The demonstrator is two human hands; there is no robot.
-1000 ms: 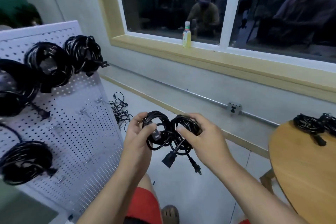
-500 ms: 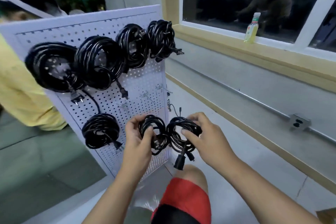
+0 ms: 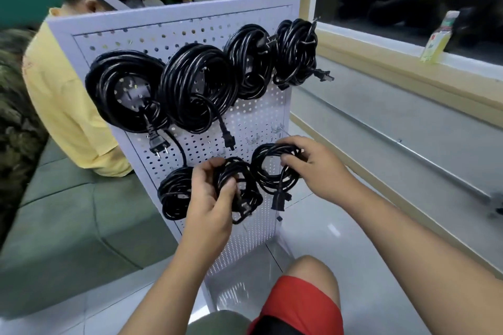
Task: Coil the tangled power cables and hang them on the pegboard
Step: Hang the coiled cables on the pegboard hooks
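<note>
A white pegboard [image 3: 255, 119] stands upright in front of me. Several black coiled cables hang along its top row, among them a large coil [image 3: 125, 90] at the left, and one more coil [image 3: 174, 193] hangs lower left. My left hand [image 3: 209, 198] grips a small black coil [image 3: 239, 187]. My right hand [image 3: 310, 166] grips a second black coil [image 3: 275, 168] close against the board's lower row, its plug [image 3: 279, 200] dangling. Bare metal hooks [image 3: 280, 129] stick out just above that coil.
A person in a yellow shirt [image 3: 65, 106] sits behind the pegboard on a grey-green sofa [image 3: 68, 226]. At the right are a window ledge with a small bottle [image 3: 435, 41] and a wall with a metal conduit [image 3: 408, 149]. My knee in red shorts [image 3: 302, 304] is below.
My view has swung left toward the pegboard. Both hands have carried the two coils up to its lower row, and the coils are now held further apart.
</note>
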